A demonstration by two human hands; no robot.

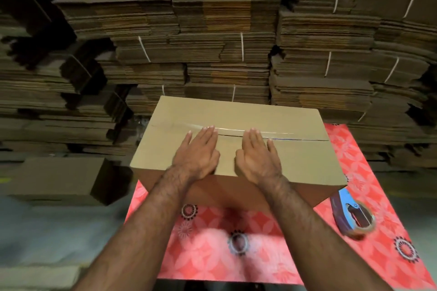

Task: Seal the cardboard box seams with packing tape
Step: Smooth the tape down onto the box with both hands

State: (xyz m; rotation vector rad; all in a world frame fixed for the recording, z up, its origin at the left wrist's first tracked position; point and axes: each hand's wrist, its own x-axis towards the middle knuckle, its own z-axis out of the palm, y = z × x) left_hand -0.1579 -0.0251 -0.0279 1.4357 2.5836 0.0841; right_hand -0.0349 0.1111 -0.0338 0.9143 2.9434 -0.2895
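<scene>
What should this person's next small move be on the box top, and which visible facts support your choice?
Probably slide both flat hands outward along the clear tape to press it down. The left hand and right hand rest open on the cardboard box, fingertips at the centre seam, where the tape looks raised and glossy. The tape dispenser lies set aside on the red patterned cloth.
</scene>
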